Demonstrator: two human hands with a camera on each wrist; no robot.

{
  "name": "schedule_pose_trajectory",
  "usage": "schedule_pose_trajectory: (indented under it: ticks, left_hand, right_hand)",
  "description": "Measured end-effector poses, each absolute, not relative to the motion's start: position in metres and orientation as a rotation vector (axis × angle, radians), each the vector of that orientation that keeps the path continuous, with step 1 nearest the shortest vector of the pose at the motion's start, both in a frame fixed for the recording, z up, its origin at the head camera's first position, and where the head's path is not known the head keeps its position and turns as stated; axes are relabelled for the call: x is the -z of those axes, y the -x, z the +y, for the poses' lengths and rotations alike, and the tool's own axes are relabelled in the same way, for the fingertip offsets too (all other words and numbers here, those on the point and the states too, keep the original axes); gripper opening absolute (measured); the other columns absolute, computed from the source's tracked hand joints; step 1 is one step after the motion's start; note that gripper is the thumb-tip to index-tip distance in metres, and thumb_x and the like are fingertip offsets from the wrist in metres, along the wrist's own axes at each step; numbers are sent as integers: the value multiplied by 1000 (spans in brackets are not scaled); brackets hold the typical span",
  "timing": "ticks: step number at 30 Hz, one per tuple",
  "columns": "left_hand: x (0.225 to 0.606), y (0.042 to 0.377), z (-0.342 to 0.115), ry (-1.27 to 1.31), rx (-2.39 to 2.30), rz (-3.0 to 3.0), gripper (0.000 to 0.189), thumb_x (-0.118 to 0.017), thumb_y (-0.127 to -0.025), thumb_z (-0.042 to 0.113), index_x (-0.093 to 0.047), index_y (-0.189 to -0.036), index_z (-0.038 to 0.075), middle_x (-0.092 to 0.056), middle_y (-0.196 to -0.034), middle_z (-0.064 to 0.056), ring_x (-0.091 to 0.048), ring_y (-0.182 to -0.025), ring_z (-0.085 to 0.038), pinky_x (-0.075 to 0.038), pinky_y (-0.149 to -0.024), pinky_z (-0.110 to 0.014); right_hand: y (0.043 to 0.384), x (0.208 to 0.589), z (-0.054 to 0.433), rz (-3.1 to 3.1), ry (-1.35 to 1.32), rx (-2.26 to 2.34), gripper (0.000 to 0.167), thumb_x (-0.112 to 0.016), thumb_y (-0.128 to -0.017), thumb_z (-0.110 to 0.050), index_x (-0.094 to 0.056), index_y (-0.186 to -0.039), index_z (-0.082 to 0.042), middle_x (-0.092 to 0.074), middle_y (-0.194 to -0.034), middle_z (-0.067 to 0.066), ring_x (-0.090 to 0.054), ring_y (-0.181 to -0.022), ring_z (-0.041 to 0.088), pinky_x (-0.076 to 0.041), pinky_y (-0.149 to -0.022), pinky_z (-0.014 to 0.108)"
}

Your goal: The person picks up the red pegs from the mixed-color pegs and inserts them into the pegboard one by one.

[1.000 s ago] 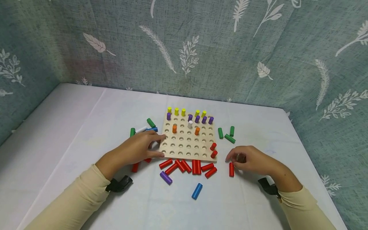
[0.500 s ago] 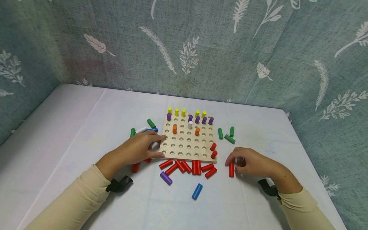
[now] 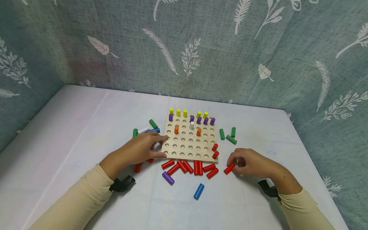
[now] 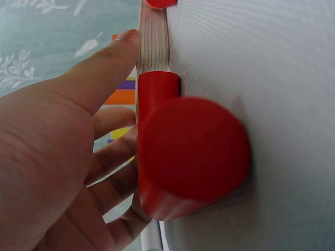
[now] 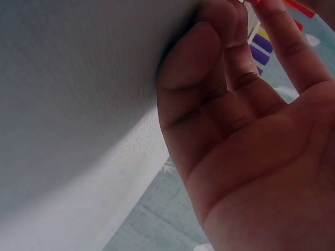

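Right hand (image 3: 252,162), grip pinching short red cylinder (image 3: 229,168), slanted, just off near right corner of pale wooden pegboard (image 3: 186,143). Left hand (image 3: 140,147), grip loose, fingers relaxed, touching pegboard's left edge. Blue cylinder (image 3: 199,191) lying on white cloth-covered table (image 3: 258,127), person's side of pegboard.
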State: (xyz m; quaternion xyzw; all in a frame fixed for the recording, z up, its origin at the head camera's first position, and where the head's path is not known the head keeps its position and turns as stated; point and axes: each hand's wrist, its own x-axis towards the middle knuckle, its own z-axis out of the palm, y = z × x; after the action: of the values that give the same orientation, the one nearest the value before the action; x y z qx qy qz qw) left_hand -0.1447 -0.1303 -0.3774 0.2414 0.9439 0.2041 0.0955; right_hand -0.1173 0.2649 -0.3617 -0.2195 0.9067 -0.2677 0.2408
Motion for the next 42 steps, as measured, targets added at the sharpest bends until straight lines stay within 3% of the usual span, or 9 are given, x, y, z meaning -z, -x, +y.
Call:
schedule_pose_trajectory:
  ticks: [9,15,24,31,42]
  left_hand:
    - [379,146,-131,-716,-598,2802,73,-81,-80,48,-57,-143,19,-62,-132,-10,-58,-113,-25,-54,-90,-37]
    - [379,144,-130,-702,-604,2794,74,-82,-79,47,-57,-143,19,-61,-136,-12,-57,-121,-29,-53,-98,-43]
    - [379,142,-129,-702,-604,2797,73,-81,-80,48,-57,-142,18,-62,-133,-10,-58,-119,-28,-53,-98,-44]
    - [379,143,-129,-708,-603,2804,73,-82,-79,48,-59,-141,19,-63,-129,-9,-58,-109,-23,-54,-87,-35]
    - [379,142,-130,-702,-595,2804,73,-82,-79,48,-58,-142,19,-62,-132,-10,-59,-114,-24,-55,-93,-38]
  right_hand:
    - [118,363,260,2532,572,705,18,-78,-84,-9,-70,-98,-18,-57,-85,-2,-53,-76,14,-49,-63,22]
    - [117,364,261,2533,583,741,20,-78,-84,-9,-67,-100,-14,-57,-85,-3,-53,-76,13,-48,-63,21]
    - [115,358,261,2493,602,874,19,-76,-86,-10,-67,-102,-15,-67,-88,-2,-57,-74,12,-52,-63,23]
    - [114,353,259,2538,651,952,18,-74,-86,-7,-67,-102,-13,-70,-90,-1,-58,-75,9,-51,-65,23]
    - [113,349,247,2710,709,979,21,-76,-86,-4,-68,-98,-18,-67,-87,-8,-59,-73,9,-53,-64,26]
